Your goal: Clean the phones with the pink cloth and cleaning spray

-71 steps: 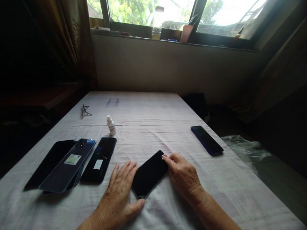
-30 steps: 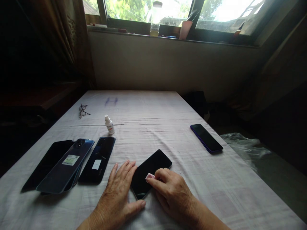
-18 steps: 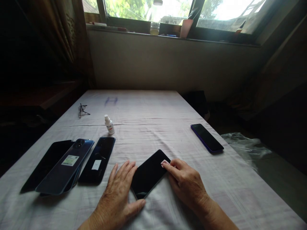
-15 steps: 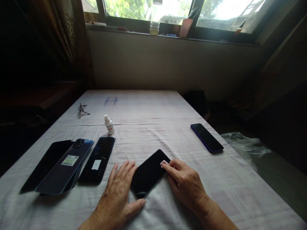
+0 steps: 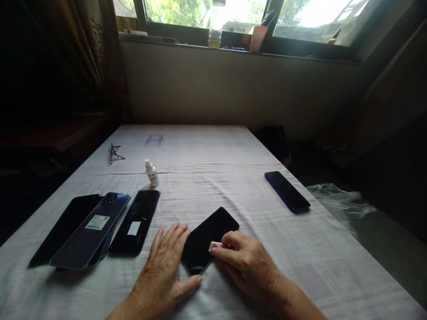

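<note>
A black smartphone (image 5: 207,238) lies screen up and at a slant on the cloth-covered table, close in front of me. My left hand (image 5: 167,262) rests beside it with the fingers spread, its fingertips and thumb at the phone's left and lower edges. Between the closed fingers of my right hand (image 5: 248,260) is a small pinkish-white pad (image 5: 215,246), pressed against the screen near the right edge. Whether the pad is cloth, paper or eraser I cannot make out.
Left of my hands lie a phone with a white sticker (image 5: 135,226) and a pile of several phones (image 5: 86,240). Behind them stands a small white bottle (image 5: 152,173), with eyeglasses (image 5: 115,153) farther back. A purple-edged phone (image 5: 287,192) lies near the table's right edge.
My right hand has slid the pad down and left across the screen, from the upper right corner toward the middle of the right side. My left hand stays in place.
</note>
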The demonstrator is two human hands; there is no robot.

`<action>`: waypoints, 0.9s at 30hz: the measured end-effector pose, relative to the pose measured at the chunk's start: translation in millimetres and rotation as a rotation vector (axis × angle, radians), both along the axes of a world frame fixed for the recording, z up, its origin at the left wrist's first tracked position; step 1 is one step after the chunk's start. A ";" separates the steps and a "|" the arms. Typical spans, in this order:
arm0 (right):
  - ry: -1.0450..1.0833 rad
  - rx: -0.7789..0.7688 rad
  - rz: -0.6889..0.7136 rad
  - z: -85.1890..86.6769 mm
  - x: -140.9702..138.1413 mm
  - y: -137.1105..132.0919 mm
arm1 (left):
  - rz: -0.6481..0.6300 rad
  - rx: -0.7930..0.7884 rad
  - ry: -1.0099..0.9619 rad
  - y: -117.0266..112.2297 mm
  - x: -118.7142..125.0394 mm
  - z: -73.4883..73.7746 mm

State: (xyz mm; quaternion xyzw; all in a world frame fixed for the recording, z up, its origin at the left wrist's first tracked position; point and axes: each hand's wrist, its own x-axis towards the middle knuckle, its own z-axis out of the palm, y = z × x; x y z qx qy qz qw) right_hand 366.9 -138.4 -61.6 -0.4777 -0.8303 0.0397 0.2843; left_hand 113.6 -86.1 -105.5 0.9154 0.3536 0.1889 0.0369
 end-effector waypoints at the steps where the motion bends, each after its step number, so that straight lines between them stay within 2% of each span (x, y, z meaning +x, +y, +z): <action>1: 0.003 0.004 -0.015 -0.9 4.1 1.1 | -0.001 0.001 0.000 0.0 0.2 0.6; 8: -0.026 0.003 -0.210 -11.9 35.2 7.2 | 0.006 -0.013 -0.009 0.5 0.3 1.5; 12: -0.044 -0.010 -0.292 -14.3 38.0 7.1 | 0.008 -0.021 -0.015 0.9 0.4 0.5; 18: 0.008 0.004 -0.103 -7.9 11.3 1.8 | 0.017 -0.029 -0.025 0.7 0.6 -1.4; 20: 0.006 0.002 -0.086 -7.5 8.8 1.5 | 0.014 -0.025 -0.028 0.5 0.6 -2.0; 22: -0.004 0.002 -0.139 -9.1 13.4 2.7 | 0.008 -0.016 -0.033 0.5 0.5 -2.2; 27: -0.060 0.001 -0.378 -15.8 34.8 7.9 | 0.000 -0.013 -0.023 1.0 0.4 -1.0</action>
